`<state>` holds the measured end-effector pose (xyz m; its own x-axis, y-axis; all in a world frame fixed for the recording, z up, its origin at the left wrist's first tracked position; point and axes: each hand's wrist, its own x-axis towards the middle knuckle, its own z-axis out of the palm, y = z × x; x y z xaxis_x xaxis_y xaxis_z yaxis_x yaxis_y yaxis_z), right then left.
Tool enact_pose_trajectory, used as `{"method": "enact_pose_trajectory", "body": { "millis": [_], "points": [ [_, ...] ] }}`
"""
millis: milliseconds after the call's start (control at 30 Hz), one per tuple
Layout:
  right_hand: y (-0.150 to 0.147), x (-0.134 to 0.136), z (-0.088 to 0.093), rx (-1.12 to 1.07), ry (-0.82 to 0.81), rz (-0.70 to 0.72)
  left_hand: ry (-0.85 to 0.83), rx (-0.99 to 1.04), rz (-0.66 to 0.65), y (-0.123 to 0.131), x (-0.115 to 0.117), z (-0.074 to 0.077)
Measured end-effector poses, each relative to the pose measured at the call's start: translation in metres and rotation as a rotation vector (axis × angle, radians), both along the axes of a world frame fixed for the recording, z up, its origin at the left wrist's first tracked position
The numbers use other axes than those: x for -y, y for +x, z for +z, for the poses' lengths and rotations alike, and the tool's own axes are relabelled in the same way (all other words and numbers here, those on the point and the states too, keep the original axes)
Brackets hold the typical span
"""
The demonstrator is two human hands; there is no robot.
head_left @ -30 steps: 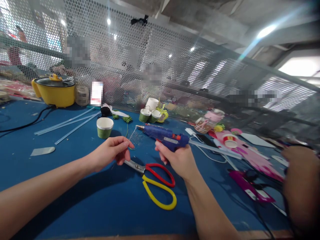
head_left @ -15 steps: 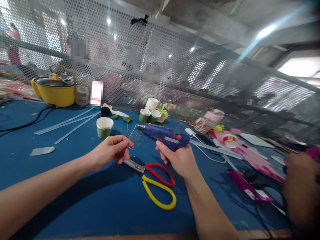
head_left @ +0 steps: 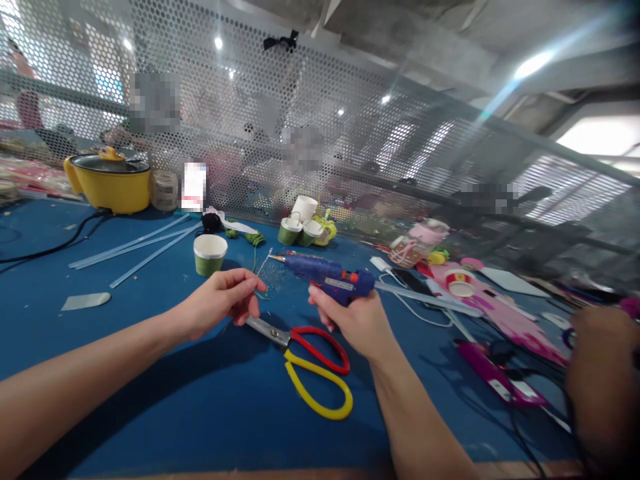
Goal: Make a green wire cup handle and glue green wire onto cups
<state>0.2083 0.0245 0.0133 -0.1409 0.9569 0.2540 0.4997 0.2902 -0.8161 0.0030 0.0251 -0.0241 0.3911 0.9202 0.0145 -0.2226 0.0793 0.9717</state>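
Note:
My right hand (head_left: 353, 317) is wrapped round the grip of a blue hot glue gun (head_left: 323, 273), its nozzle pointing left. Between the fingertips of my left hand (head_left: 233, 297) is pinched a thin pale wire (head_left: 264, 263), whose upper end lies at the nozzle tip; whether they touch I cannot tell. Below both hands lie scissors (head_left: 273, 332) with one red and one yellow handle, their blade tips hidden by my left hand. Just beyond my left hand stands a small white paper cup (head_left: 209, 260) with green yarn round its lower part. A green yarn strand (head_left: 255, 260) trails near the wire.
Clear glue sticks (head_left: 145, 257) and a yellow electric pot (head_left: 114, 187) are at the left. Several green-wrapped cups (head_left: 290, 230) stand at the back by the perforated screen (head_left: 225, 100). Rightward are a purple power strip (head_left: 495, 377), cables and another person's blurred hand (head_left: 603, 347).
The glue gun has moved slightly left and down in my right hand, its nozzle still near the wire's end. My left hand has barely moved.

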Motion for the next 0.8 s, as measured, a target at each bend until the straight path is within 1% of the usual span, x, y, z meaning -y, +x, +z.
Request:
{"method": "enact_pose_trajectory", "body": {
  "millis": [200, 433, 633, 800],
  "points": [
    [0.0009, -0.0023, -0.0008, 0.004, 0.011, -0.029, 0.016, -0.050, 0.024, 0.0018, 0.0018, 0.0026],
    [0.0011, 0.0001, 0.0011, 0.049, -0.001, -0.016, 0.058, -0.092, 0.070, 0.0009, 0.0021, 0.0027],
    [0.0002, 0.0002, 0.0004, 0.005, -0.003, -0.064, 0.088, -0.127, 0.072, 0.0011, 0.0016, 0.0019],
    [0.0008, -0.0030, -0.0008, 0.007, 0.004, -0.068, 0.118, -0.172, 0.089, 0.0012, 0.0006, 0.0023]
  ]
}}
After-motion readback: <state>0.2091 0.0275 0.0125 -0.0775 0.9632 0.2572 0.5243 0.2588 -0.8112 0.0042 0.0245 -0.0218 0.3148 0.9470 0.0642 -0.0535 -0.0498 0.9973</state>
